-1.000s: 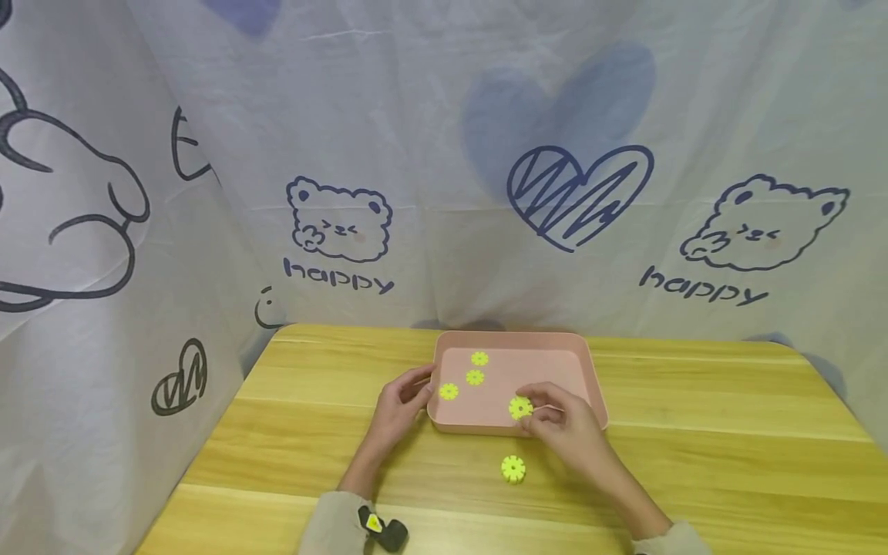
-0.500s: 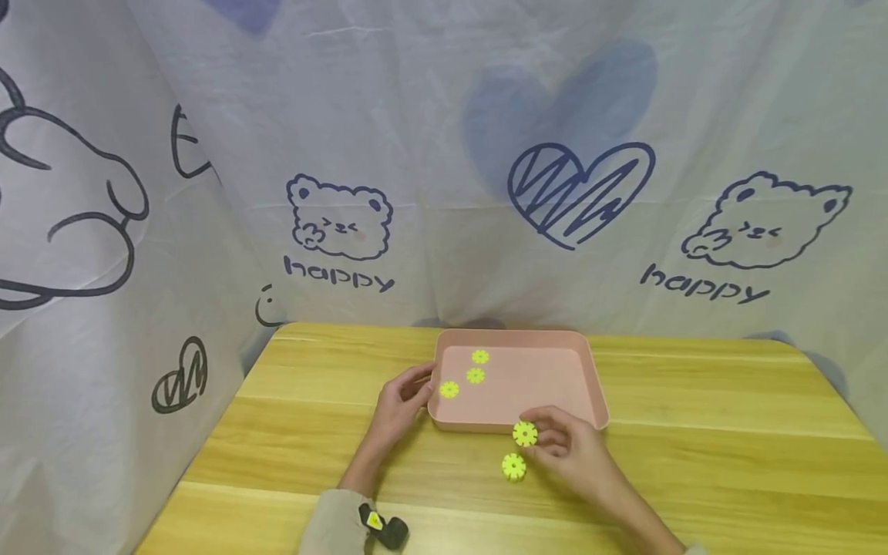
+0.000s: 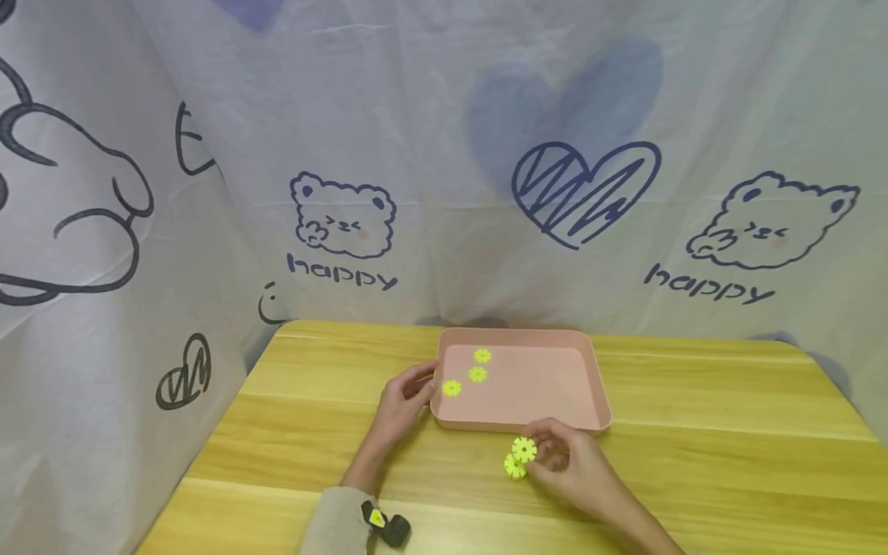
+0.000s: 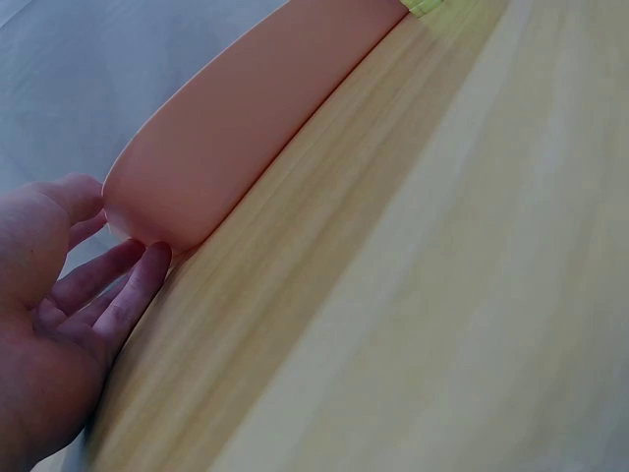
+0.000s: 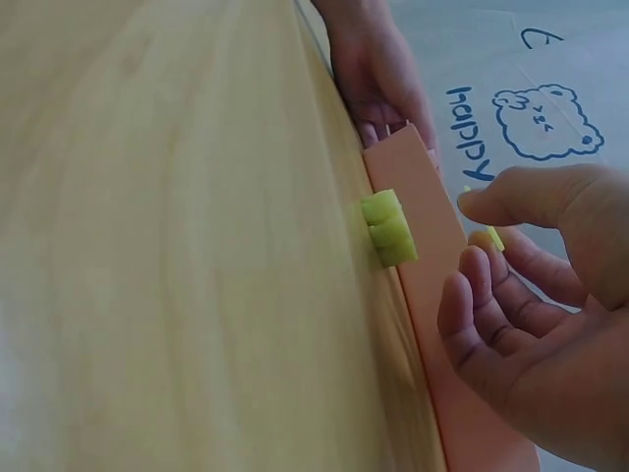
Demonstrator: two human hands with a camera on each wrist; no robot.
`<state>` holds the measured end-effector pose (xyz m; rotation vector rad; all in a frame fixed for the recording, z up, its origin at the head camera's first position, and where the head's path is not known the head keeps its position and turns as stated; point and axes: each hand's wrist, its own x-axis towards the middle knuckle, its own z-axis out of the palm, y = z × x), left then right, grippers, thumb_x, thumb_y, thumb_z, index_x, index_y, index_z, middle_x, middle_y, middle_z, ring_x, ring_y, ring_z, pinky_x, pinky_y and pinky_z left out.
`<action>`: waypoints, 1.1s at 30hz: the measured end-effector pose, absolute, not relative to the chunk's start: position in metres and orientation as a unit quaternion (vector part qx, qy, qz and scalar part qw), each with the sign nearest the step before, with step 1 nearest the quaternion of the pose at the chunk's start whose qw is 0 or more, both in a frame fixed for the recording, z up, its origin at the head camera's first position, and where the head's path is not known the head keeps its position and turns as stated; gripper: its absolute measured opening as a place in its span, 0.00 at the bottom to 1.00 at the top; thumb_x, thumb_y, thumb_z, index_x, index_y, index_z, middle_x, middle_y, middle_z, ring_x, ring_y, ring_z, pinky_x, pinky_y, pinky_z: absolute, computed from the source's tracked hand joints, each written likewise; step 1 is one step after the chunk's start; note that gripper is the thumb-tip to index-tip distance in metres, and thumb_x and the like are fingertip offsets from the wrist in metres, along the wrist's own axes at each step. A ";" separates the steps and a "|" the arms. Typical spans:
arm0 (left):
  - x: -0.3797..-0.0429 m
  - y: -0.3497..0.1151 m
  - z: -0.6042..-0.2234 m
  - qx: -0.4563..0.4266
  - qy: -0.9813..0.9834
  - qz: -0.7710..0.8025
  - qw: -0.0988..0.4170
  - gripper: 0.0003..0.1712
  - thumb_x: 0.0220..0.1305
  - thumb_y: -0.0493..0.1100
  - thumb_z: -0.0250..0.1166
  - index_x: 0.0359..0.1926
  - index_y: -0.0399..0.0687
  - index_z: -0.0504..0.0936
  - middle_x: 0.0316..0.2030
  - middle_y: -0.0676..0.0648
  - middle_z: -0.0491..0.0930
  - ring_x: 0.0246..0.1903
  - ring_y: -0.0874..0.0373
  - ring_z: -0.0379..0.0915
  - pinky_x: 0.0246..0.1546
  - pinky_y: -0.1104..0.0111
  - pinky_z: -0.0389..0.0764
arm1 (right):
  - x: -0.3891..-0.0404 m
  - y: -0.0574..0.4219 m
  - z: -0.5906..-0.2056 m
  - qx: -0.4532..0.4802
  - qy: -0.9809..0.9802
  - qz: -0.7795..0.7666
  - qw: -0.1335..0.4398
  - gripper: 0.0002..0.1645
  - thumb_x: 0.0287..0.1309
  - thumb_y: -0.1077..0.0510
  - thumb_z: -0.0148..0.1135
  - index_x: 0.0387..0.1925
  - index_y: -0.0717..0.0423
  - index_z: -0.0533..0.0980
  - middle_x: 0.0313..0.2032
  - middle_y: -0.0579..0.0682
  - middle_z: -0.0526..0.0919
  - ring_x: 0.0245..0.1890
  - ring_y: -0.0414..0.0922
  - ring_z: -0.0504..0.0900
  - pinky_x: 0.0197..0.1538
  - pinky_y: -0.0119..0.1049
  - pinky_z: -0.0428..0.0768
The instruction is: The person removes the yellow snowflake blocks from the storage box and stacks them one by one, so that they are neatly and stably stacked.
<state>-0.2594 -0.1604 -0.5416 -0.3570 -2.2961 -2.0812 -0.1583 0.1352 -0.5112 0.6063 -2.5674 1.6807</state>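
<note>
My right hand (image 3: 579, 470) pinches a yellow-green notched disc (image 3: 523, 449) with a central hole between thumb and index finger. In the right wrist view only a sliver of that disc (image 5: 495, 239) shows at the fingertips. The held disc overlaps a short stack of like discs (image 3: 514, 467) on the table, just in front of the pink tray (image 3: 479, 425); the stack's side (image 5: 389, 229) faces the right wrist camera. My left hand (image 3: 401, 405) holds the tray's left end, its thumb at the rim and fingertips low at the corner in the left wrist view.
Inside the tray, toward its left side, lie 3 loose notched discs, among them a front-left one (image 3: 452, 388). The wood-grain table (image 3: 708, 447) ends at a printed white cloth (image 3: 444, 231) behind the tray. A black device (image 3: 395, 530) is strapped to the left wrist.
From over the tray's front edge, my right hand has drawn toward me with its disc, bringing it over the stack. My left hand stays at the tray; the loose discs inside have not moved.
</note>
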 end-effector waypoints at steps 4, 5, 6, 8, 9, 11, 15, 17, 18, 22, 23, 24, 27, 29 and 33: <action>-0.259 -0.160 -0.540 -0.109 -0.736 -0.668 0.009 0.21 0.74 0.33 0.62 0.65 0.33 0.77 0.62 0.33 0.78 0.60 0.38 0.77 0.50 0.63 0.86 | -0.157 0.135 -0.516 0.208 -0.825 0.525 0.012 0.21 0.51 0.68 0.75 0.47 0.57 0.80 0.31 0.46 0.80 0.28 0.38 0.77 0.29 0.30 0.81; -0.259 -0.160 -0.540 -0.109 -0.736 -0.668 0.009 0.21 0.74 0.33 0.62 0.65 0.33 0.77 0.62 0.33 0.78 0.60 0.38 0.77 0.50 0.63 0.86 | -0.157 0.135 -0.517 0.210 -0.826 0.523 0.013 0.21 0.51 0.67 0.76 0.47 0.56 0.80 0.31 0.45 0.80 0.27 0.38 0.77 0.28 0.30 0.80; -0.259 -0.160 -0.540 -0.109 -0.735 -0.669 0.009 0.21 0.74 0.33 0.62 0.65 0.33 0.77 0.62 0.33 0.78 0.60 0.38 0.77 0.50 0.63 0.86 | -0.157 0.135 -0.518 0.211 -0.826 0.523 0.015 0.21 0.51 0.67 0.76 0.47 0.56 0.80 0.30 0.45 0.79 0.26 0.39 0.77 0.27 0.30 0.80; -0.259 -0.159 -0.540 -0.109 -0.736 -0.668 0.009 0.21 0.74 0.34 0.62 0.65 0.34 0.77 0.62 0.34 0.78 0.60 0.39 0.77 0.50 0.64 0.86 | -0.156 0.134 -0.519 0.214 -0.826 0.521 0.021 0.21 0.51 0.67 0.76 0.47 0.57 0.80 0.30 0.45 0.79 0.26 0.40 0.77 0.26 0.29 0.79; -0.259 -0.159 -0.541 -0.109 -0.736 -0.668 0.009 0.21 0.74 0.34 0.62 0.65 0.34 0.77 0.62 0.34 0.78 0.60 0.39 0.77 0.50 0.64 0.86 | -0.155 0.134 -0.520 0.215 -0.827 0.519 0.026 0.21 0.51 0.67 0.76 0.47 0.57 0.81 0.30 0.44 0.79 0.27 0.41 0.77 0.26 0.29 0.79; -0.259 -0.160 -0.541 -0.110 -0.737 -0.667 0.010 0.21 0.74 0.34 0.62 0.65 0.34 0.77 0.62 0.34 0.78 0.60 0.38 0.77 0.50 0.64 0.86 | -0.154 0.134 -0.521 0.215 -0.827 0.518 0.030 0.21 0.50 0.67 0.76 0.47 0.57 0.81 0.31 0.44 0.79 0.27 0.42 0.77 0.25 0.29 0.78; -0.259 -0.160 -0.541 -0.110 -0.738 -0.666 0.011 0.21 0.74 0.34 0.62 0.65 0.34 0.77 0.62 0.34 0.78 0.60 0.38 0.77 0.51 0.62 0.86 | -0.154 0.133 -0.524 0.214 -0.829 0.515 0.036 0.21 0.50 0.66 0.77 0.46 0.55 0.81 0.33 0.44 0.80 0.27 0.43 0.76 0.22 0.29 0.76; -0.259 -0.160 -0.542 -0.111 -0.738 -0.665 0.012 0.21 0.74 0.34 0.62 0.65 0.34 0.77 0.62 0.33 0.78 0.60 0.38 0.77 0.51 0.61 0.86 | -0.154 0.133 -0.526 0.212 -0.831 0.514 0.035 0.20 0.49 0.66 0.78 0.45 0.55 0.81 0.33 0.44 0.81 0.27 0.43 0.76 0.22 0.28 0.75; -0.259 -0.160 -0.542 -0.110 -0.739 -0.665 0.012 0.21 0.74 0.34 0.62 0.65 0.34 0.77 0.63 0.34 0.77 0.60 0.38 0.77 0.51 0.60 0.86 | -0.154 0.132 -0.526 0.210 -0.831 0.514 0.034 0.20 0.49 0.65 0.78 0.45 0.55 0.81 0.33 0.44 0.81 0.27 0.43 0.76 0.22 0.28 0.75; -0.258 -0.160 -0.541 -0.108 -0.740 -0.663 0.011 0.21 0.74 0.33 0.61 0.65 0.34 0.77 0.63 0.34 0.77 0.60 0.38 0.77 0.52 0.59 0.86 | -0.153 0.132 -0.528 0.213 -0.834 0.508 0.036 0.20 0.50 0.64 0.79 0.45 0.54 0.82 0.34 0.43 0.80 0.27 0.43 0.75 0.23 0.28 0.74; -0.258 -0.160 -0.541 -0.107 -0.741 -0.663 0.010 0.21 0.74 0.33 0.61 0.65 0.34 0.77 0.63 0.34 0.77 0.60 0.38 0.77 0.51 0.60 0.86 | -0.153 0.132 -0.528 0.214 -0.834 0.507 0.037 0.19 0.50 0.63 0.79 0.44 0.54 0.82 0.34 0.43 0.80 0.27 0.43 0.75 0.24 0.28 0.74; -0.258 -0.160 -0.542 -0.108 -0.741 -0.663 0.010 0.21 0.74 0.33 0.61 0.65 0.34 0.77 0.63 0.34 0.77 0.60 0.38 0.77 0.51 0.60 0.86 | -0.153 0.132 -0.528 0.215 -0.834 0.507 0.037 0.19 0.50 0.63 0.79 0.44 0.54 0.82 0.34 0.43 0.80 0.27 0.43 0.74 0.24 0.28 0.74; -0.259 -0.160 -0.542 -0.109 -0.738 -0.666 0.011 0.21 0.74 0.33 0.61 0.65 0.33 0.77 0.63 0.33 0.77 0.60 0.38 0.77 0.51 0.61 0.86 | -0.152 0.132 -0.528 0.216 -0.837 0.502 0.035 0.19 0.51 0.62 0.79 0.45 0.54 0.82 0.35 0.43 0.79 0.27 0.43 0.73 0.26 0.28 0.74; -0.259 -0.160 -0.542 -0.110 -0.736 -0.668 0.011 0.21 0.74 0.33 0.61 0.65 0.33 0.77 0.63 0.33 0.77 0.60 0.38 0.77 0.51 0.61 0.86 | -0.152 0.131 -0.528 0.215 -0.840 0.498 0.032 0.19 0.51 0.62 0.79 0.45 0.53 0.82 0.35 0.43 0.78 0.27 0.42 0.72 0.27 0.28 0.74; -0.259 -0.160 -0.541 -0.112 -0.735 -0.669 0.008 0.21 0.74 0.33 0.61 0.65 0.32 0.76 0.63 0.33 0.77 0.61 0.38 0.76 0.50 0.62 0.86 | -0.152 0.131 -0.528 0.209 -0.845 0.492 0.022 0.19 0.52 0.62 0.79 0.46 0.53 0.83 0.35 0.45 0.77 0.28 0.40 0.71 0.28 0.28 0.74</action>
